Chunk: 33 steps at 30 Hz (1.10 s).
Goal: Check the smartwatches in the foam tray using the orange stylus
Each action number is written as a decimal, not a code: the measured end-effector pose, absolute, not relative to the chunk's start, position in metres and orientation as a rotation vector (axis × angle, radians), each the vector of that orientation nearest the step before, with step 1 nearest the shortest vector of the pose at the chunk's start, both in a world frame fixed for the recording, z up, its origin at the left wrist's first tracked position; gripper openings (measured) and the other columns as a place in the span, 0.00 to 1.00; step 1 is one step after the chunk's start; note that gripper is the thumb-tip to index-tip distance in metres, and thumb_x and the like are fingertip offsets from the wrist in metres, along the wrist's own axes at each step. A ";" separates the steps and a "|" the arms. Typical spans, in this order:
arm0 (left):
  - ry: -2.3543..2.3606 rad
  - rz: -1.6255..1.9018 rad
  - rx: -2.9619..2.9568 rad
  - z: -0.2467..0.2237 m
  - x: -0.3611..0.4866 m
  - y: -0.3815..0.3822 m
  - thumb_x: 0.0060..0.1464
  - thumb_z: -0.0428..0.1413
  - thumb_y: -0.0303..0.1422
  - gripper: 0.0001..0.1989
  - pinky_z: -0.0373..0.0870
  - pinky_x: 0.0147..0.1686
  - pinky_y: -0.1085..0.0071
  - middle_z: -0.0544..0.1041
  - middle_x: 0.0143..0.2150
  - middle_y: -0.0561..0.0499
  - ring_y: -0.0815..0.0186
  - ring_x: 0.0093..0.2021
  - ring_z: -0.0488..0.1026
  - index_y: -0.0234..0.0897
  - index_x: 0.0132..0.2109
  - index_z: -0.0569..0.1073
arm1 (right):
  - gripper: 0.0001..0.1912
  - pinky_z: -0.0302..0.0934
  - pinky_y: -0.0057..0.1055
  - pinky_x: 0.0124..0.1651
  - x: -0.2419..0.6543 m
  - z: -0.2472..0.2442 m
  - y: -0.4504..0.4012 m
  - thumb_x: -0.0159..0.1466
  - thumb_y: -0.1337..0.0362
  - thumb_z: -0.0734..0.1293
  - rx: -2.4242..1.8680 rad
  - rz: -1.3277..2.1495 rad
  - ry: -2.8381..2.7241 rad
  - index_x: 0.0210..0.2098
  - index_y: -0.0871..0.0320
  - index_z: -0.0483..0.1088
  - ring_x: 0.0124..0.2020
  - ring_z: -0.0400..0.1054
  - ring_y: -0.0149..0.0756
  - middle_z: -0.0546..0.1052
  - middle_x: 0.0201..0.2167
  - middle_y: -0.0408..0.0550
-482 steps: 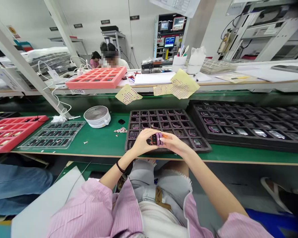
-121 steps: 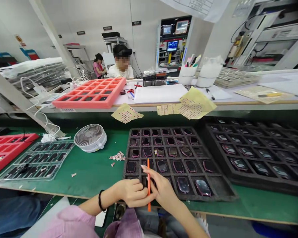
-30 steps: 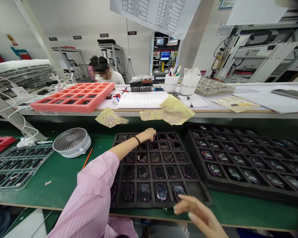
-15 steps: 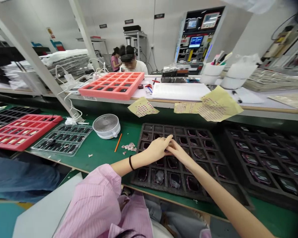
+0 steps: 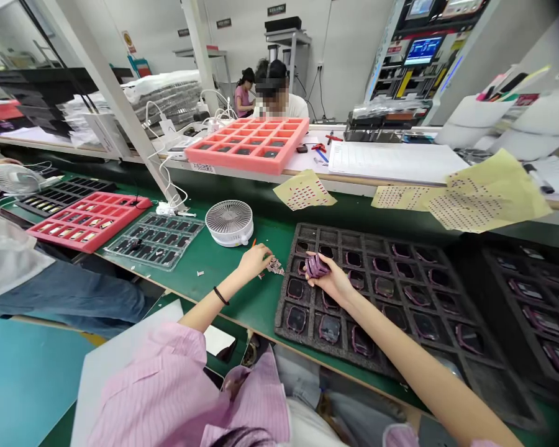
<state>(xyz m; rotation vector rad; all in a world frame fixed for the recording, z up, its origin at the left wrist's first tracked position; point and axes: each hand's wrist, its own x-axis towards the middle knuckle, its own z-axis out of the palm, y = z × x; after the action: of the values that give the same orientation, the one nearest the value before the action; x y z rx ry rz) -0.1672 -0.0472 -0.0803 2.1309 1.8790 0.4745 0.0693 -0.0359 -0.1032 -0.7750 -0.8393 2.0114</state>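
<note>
In my right hand [image 5: 333, 282] is a small purple casing [image 5: 315, 266] with dark slots across it, its fingers wrapped round it. I hold it above the left part of a dark grey foam tray [image 5: 286, 310]. The tray's compartments hold dark, glossy, rounded-square pieces with purple rims, like watch faces. To the left, my left hand [image 5: 253, 262] is closed in a pinch beside a small heap of printed paper scraps [image 5: 276, 267]. What its fingertips hold, if anything, is too small to make out. An orange stick [image 5: 254, 243] shows partly behind this hand.
A white fan [image 5: 230, 223] stands behind my left hand. Left of it lie a clear plastic tray [image 5: 186, 239] and a red tray [image 5: 93, 239]. Another dark tray [image 5: 489, 261] is at right. Yellow sticker sheets [image 5: 305, 190] hang off the shelf. A co-worker [image 5: 293, 105] sits opposite.
My hands were together over the foam tray; now they are apart. The left has moved left to the paper scraps, while the right stays over the tray with the purple casing. The view has shifted.
</note>
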 end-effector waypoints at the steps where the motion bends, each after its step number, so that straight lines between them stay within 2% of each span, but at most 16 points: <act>1: 1.879 0.456 2.127 -0.087 -0.168 -0.045 0.58 0.54 0.33 0.08 0.70 0.41 0.69 0.76 0.41 0.45 0.60 0.42 0.75 0.34 0.39 0.76 | 0.15 0.60 0.30 0.22 0.071 -0.105 -0.036 0.62 0.57 0.62 -0.762 2.013 -0.833 0.46 0.57 0.68 0.24 0.70 0.37 0.76 0.26 0.48; 6: 1.883 0.421 2.111 -0.104 -0.161 -0.033 0.56 0.55 0.30 0.06 0.70 0.39 0.70 0.75 0.39 0.46 0.61 0.39 0.75 0.33 0.34 0.76 | 0.16 0.60 0.31 0.22 0.073 -0.109 -0.038 0.62 0.58 0.62 -0.736 2.018 -0.839 0.48 0.57 0.68 0.25 0.70 0.38 0.77 0.27 0.48; 10: 1.875 0.523 2.066 -0.097 -0.160 -0.027 0.56 0.53 0.26 0.09 0.70 0.40 0.67 0.75 0.33 0.43 0.60 0.37 0.75 0.31 0.29 0.75 | 0.17 0.60 0.31 0.23 0.073 -0.106 -0.041 0.61 0.58 0.63 -0.711 1.991 -0.857 0.48 0.56 0.68 0.26 0.70 0.38 0.77 0.28 0.48; 13: 1.849 0.683 2.032 -0.086 -0.149 -0.034 0.60 0.50 0.30 0.11 0.70 0.40 0.69 0.77 0.36 0.43 0.63 0.37 0.75 0.30 0.35 0.76 | 0.17 0.62 0.32 0.26 0.071 -0.100 -0.046 0.61 0.58 0.64 -0.683 1.924 -0.850 0.49 0.54 0.67 0.29 0.72 0.39 0.77 0.31 0.47; 16: 1.734 0.877 1.915 -0.080 -0.124 -0.050 0.64 0.44 0.38 0.18 0.70 0.32 0.74 0.78 0.37 0.46 0.69 0.31 0.74 0.31 0.44 0.75 | 0.18 0.65 0.35 0.31 0.068 -0.093 -0.051 0.61 0.57 0.65 -0.632 1.842 -0.849 0.51 0.51 0.66 0.32 0.73 0.39 0.77 0.34 0.46; 19: 1.422 1.166 1.516 -0.081 -0.096 -0.063 0.59 0.50 0.43 0.19 0.65 0.24 0.76 0.79 0.32 0.47 0.72 0.25 0.69 0.31 0.40 0.76 | 0.21 0.67 0.38 0.34 0.066 -0.089 -0.055 0.61 0.56 0.66 -0.602 1.777 -0.887 0.53 0.49 0.65 0.34 0.73 0.40 0.78 0.36 0.45; 22: 1.329 1.279 1.303 -0.084 -0.080 -0.064 0.53 0.56 0.43 0.17 0.63 0.24 0.76 0.79 0.32 0.47 0.72 0.25 0.68 0.31 0.35 0.76 | 0.24 0.68 0.40 0.36 0.066 -0.088 -0.057 0.60 0.55 0.66 -0.596 1.743 -0.897 0.55 0.48 0.63 0.35 0.73 0.41 0.78 0.38 0.46; 28: 1.343 1.320 1.238 -0.084 -0.076 -0.058 0.52 0.56 0.43 0.16 0.64 0.27 0.76 0.79 0.35 0.46 0.71 0.28 0.70 0.31 0.34 0.76 | 0.24 0.70 0.42 0.38 0.067 -0.087 -0.057 0.60 0.56 0.66 -0.586 1.715 -0.867 0.56 0.47 0.63 0.40 0.73 0.43 0.78 0.40 0.47; 33: 1.308 1.242 1.252 -0.079 -0.076 -0.059 0.50 0.58 0.46 0.19 0.62 0.24 0.77 0.77 0.30 0.49 0.73 0.25 0.67 0.31 0.32 0.76 | 0.25 0.70 0.40 0.38 0.069 -0.086 -0.058 0.59 0.55 0.67 -0.634 1.693 -0.914 0.55 0.47 0.64 0.42 0.72 0.44 0.77 0.42 0.47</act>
<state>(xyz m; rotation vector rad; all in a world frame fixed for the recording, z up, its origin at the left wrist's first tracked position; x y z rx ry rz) -0.0758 -0.0589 -0.0791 1.2521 1.3080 1.2420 0.0686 -0.0581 -0.0858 -0.6337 -0.9142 1.6930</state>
